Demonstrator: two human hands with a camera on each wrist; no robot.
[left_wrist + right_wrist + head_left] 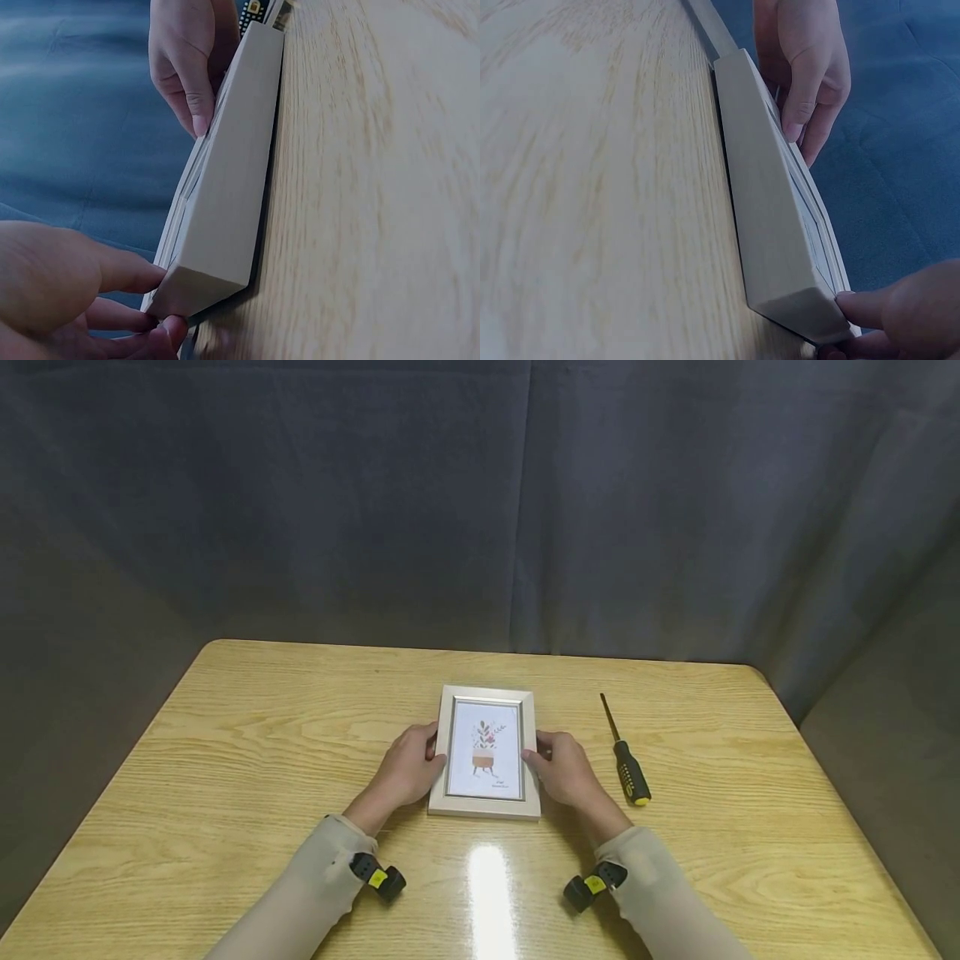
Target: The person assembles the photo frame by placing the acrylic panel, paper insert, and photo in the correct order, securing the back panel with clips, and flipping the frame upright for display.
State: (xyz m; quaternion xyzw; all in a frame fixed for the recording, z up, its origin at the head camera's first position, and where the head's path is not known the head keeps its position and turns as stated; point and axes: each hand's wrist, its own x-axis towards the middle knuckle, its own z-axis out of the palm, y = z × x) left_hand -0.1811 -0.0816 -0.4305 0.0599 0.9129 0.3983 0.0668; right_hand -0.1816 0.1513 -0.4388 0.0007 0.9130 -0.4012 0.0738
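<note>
A pale picture frame (483, 807) lies face up near the middle of the table, showing a print of a potted plant on white. My left hand (407, 766) grips its left side, thumb on the front border and fingers at the edge. On the opposite side my right hand (566, 768) holds it the same way, thumb over the right border. Both wrist views show the thick side of the frame (232, 157) close over the wood, a dark gap beneath it. The left fingertips (174, 327) curl under its corner.
A screwdriver (632, 772) with a black and yellow handle lies right of the frame, its tip pointing away. The wooden table (262, 735) ends at a dark curtain (375, 510) behind. Light glares off the tabletop in front of the frame.
</note>
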